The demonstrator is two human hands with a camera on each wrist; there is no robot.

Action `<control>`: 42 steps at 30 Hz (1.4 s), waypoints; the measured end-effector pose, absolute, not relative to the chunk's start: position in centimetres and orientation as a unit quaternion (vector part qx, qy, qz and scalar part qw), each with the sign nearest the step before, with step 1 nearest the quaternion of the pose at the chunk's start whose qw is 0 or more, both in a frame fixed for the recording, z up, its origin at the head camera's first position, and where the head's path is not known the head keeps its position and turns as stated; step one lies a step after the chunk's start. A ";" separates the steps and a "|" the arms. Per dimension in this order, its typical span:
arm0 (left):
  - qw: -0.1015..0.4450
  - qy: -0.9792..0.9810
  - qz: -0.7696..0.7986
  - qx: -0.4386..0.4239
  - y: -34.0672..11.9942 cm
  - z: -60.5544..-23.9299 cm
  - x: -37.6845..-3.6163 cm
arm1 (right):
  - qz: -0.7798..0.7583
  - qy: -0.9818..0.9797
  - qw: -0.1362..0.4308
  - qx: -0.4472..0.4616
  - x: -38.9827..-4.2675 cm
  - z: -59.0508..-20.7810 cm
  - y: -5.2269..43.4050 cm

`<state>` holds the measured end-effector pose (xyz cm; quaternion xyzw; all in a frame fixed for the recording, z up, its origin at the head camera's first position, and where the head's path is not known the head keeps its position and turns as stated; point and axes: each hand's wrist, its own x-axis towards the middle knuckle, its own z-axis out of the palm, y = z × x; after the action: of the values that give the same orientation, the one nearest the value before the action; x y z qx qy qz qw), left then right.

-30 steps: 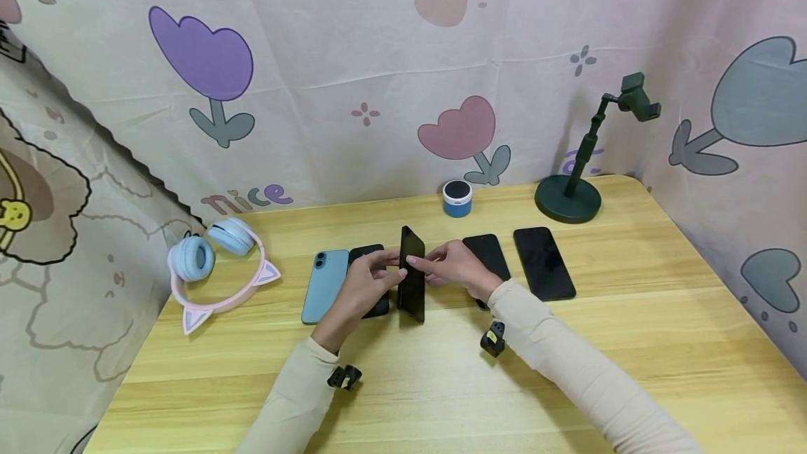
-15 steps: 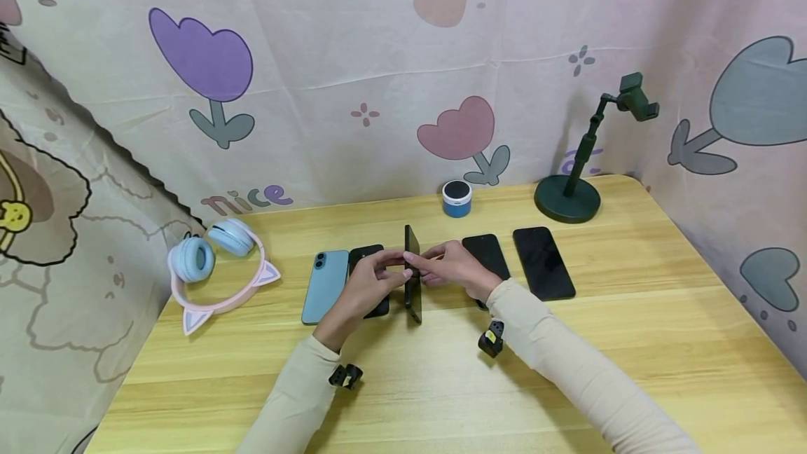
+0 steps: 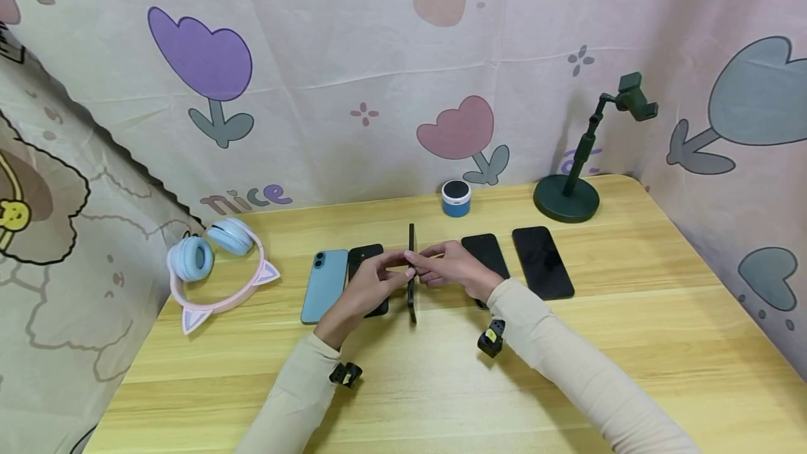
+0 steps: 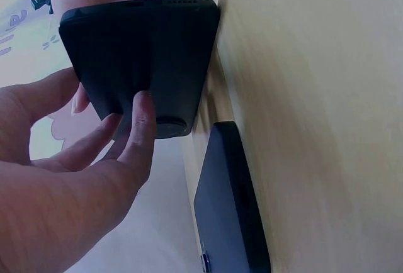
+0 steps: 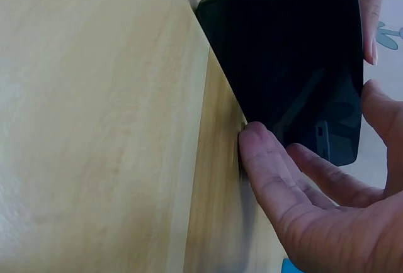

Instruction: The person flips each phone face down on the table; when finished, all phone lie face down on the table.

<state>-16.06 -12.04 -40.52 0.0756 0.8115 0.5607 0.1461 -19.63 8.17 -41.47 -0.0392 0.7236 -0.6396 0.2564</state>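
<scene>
Near the middle of the frame, two hands hold a black phone (image 3: pixel 412 303) on its side, seen edge-on as a thin dark line. The left hand (image 3: pixel 372 282) grips it with curved fingers on the back; the right hand (image 3: pixel 457 268) grips it from the screen side. Whether its lower long edge touches the table (image 3: pixel 416 398) is unclear. Just left, partly behind the left hand, lies a dark phone (image 3: pixel 364 253), with a blue phone (image 3: pixel 324 287) beside it. A third phone (image 3: pixel 485 252) lies partly under the right wrist, and a fourth phone (image 3: pixel 543 263) right of that. Wood stretches between the forearms to the bottom edge. Along the back edge stand a small speaker (image 3: pixel 456 199) and, upper right, a green stand (image 3: pixel 566 200); headphones (image 3: pixel 197 258) lie near the left edge.
</scene>
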 end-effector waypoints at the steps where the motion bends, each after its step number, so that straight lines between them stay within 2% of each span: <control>1: 0.149 0.811 0.561 0.077 -12.0 -40.5 -16.0 | -0.640 0.722 0.257 -0.042 -19.6 -41.5 8.2; 14: 0.169 0.800 0.567 0.098 -11.9 -41.0 -16.0 | -0.663 0.698 0.261 -0.067 -19.6 -41.3 8.5; 26: 0.169 0.816 0.543 0.108 -11.7 -41.4 -16.1 | -0.676 0.697 0.233 -0.054 -19.7 -41.2 8.7; 42: 0.142 0.848 0.500 0.103 -11.2 -41.4 -15.9 | -0.659 0.728 0.190 -0.016 -20.0 -41.5 8.9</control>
<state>-15.92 -11.22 -41.35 0.1028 0.8479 0.5004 0.1417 -20.03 8.93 -41.52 -0.0157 0.7279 -0.6588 0.1896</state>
